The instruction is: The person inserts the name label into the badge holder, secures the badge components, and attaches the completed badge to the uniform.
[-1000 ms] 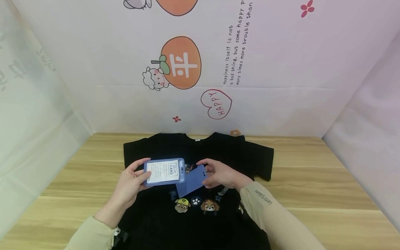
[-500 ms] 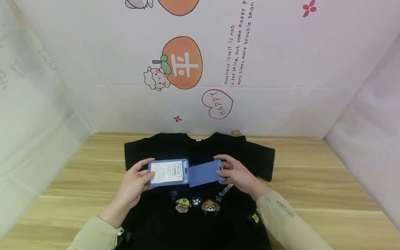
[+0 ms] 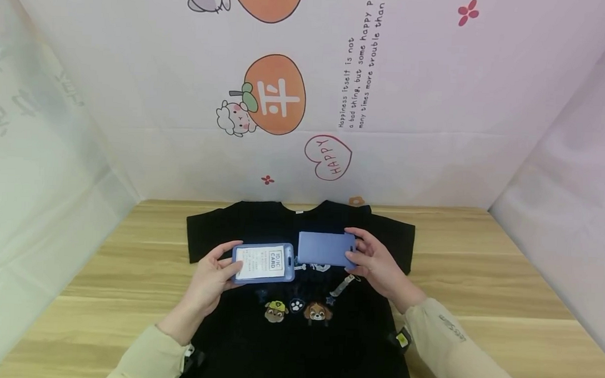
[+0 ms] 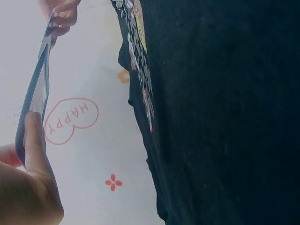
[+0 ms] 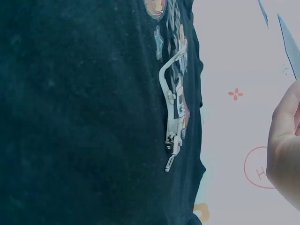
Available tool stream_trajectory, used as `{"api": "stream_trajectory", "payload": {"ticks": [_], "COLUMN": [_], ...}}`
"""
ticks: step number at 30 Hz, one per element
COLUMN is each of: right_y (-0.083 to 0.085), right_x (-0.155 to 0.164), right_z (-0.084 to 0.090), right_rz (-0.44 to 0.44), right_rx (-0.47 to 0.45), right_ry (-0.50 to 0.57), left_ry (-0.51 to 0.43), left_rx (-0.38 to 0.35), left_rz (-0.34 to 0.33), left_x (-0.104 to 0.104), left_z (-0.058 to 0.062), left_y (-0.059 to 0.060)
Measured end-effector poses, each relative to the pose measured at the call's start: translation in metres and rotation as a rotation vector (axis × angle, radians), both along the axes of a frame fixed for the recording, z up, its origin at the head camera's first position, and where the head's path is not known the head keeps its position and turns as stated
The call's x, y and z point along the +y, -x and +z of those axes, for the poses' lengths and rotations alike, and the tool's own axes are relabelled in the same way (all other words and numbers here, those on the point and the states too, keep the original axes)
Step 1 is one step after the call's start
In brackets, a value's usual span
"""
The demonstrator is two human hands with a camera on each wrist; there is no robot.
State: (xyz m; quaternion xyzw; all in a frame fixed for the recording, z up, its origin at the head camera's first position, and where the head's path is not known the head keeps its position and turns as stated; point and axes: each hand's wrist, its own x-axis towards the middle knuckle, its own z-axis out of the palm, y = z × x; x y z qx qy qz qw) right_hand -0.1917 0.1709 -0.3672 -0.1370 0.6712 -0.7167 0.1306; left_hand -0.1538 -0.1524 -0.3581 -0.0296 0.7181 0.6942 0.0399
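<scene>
My left hand (image 3: 210, 277) pinches the left end of a blue ID card holder (image 3: 289, 263) in the head view, thumb on its face. A white printed card (image 3: 257, 263) sits inside its frame. To the right, my right hand (image 3: 377, 265) pinches the slotted end of a flat blue cover panel (image 3: 325, 249). A narrow gap parts the panel from the holder. In the left wrist view the holder (image 4: 35, 93) appears nearly edge-on, with the left thumb along it. Only a corner of the panel (image 5: 289, 44) shows by the right hand (image 5: 286, 136) in the right wrist view.
Beneath both hands a black printed T-shirt (image 3: 297, 350) lies spread on the wood-grain table (image 3: 479, 284). A pale strap (image 5: 169, 108) with a metal clip rests on the shirt. White printed cloth (image 3: 410, 104) stands behind the table and along its sides.
The blue panel, earlier overlapping behind the holder, has been drawn right and turned level by my right hand. My left hand has shifted slightly right with the holder.
</scene>
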Motion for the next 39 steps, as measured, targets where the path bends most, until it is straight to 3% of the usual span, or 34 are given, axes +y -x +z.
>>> {"api": "stream_trajectory", "payload": {"ticks": [17, 39], "right_y": [-0.012, -0.020], "right_x": [0.002, 0.010], "right_z": [0.013, 0.007], "right_rz": [-0.017, -0.006], "right_rx": [0.062, 0.073], "right_ry": [-0.019, -0.063], "left_ry": [-0.014, -0.069], "left_rx": [0.024, 0.041], "left_rz": [-0.046, -0.076], "left_x": [0.020, 0.041], "left_z": [-0.005, -0.004], "left_y": [0.005, 0.004]}}
